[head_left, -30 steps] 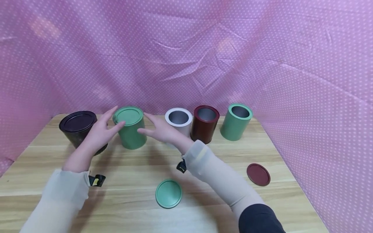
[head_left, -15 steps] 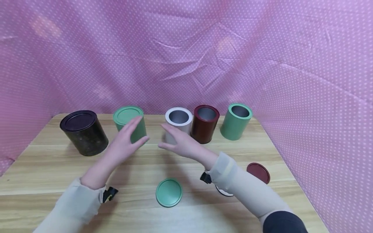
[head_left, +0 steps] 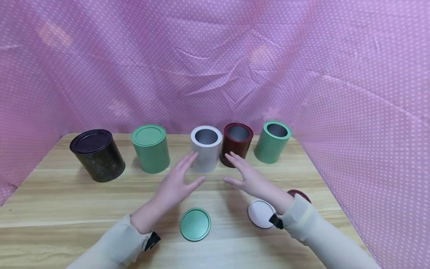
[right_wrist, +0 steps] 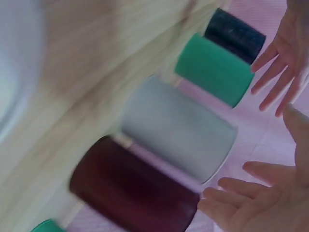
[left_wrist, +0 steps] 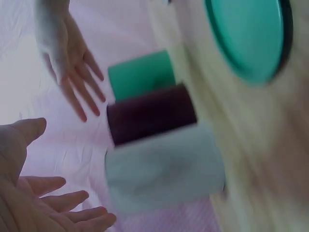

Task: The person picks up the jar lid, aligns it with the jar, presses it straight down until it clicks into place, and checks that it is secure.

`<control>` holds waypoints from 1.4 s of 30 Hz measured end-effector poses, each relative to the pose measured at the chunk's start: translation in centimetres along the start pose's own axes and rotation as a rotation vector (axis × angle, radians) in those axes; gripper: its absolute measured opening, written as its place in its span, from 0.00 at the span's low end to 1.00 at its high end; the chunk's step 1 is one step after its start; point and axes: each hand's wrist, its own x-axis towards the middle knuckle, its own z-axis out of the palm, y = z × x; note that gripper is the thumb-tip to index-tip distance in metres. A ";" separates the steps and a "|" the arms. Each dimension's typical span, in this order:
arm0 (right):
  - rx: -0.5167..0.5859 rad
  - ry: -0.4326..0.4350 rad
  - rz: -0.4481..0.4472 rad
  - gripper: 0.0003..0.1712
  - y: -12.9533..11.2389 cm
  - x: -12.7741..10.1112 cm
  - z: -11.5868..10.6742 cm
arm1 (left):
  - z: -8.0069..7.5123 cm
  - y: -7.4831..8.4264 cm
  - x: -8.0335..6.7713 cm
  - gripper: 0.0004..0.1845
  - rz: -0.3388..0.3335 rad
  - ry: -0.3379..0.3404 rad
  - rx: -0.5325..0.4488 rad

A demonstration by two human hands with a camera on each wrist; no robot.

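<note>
My left hand (head_left: 179, 181) hovers open with straight fingers just in front and left of the white open can (head_left: 206, 149). My right hand (head_left: 248, 175) is open too, in front of the dark red open can (head_left: 236, 145), palm facing the left hand. Neither hand holds or touches anything. A white lid (head_left: 260, 213) lies flat by my right wrist, and a green lid (head_left: 195, 224) lies between my forearms. The left wrist view shows the left hand (left_wrist: 48, 208), the white can (left_wrist: 164, 169) and the right hand (left_wrist: 67, 63). In the right wrist view are the right hand (right_wrist: 256, 203) and the white can (right_wrist: 178, 128).
A row of cans stands at the back of the wooden table (head_left: 67, 201): a black lidded can (head_left: 96, 156), a green lidded can (head_left: 150, 148) and a green open can (head_left: 272, 142). A red lid (head_left: 300, 193) peeks from behind my right wrist. Pink dotted cloth (head_left: 215, 56) surrounds the table.
Both hands have left the green lidded can and moved right and back toward me, now in front of the white and red cans. The white lid has come into sight.
</note>
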 end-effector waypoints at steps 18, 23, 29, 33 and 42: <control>-0.093 0.043 -0.027 0.40 7.1 -4.8 -0.1 | 7.0 1.6 2.0 0.41 0.188 -0.193 0.015; -0.119 0.006 -0.028 0.42 8.1 -5.8 -0.2 | 8.2 2.6 2.3 0.41 0.178 -0.301 0.064; -0.137 -0.026 -0.075 0.43 9.4 -7.5 -0.3 | 10.1 3.1 2.2 0.42 0.212 -0.353 0.135; -0.164 -0.019 -0.123 0.43 10.4 -8.5 -0.2 | 11.4 3.3 2.0 0.42 0.221 -0.371 0.199; -0.199 -0.018 -0.179 0.45 12.6 -9.8 0.1 | 13.0 3.6 1.5 0.46 0.219 -0.463 0.330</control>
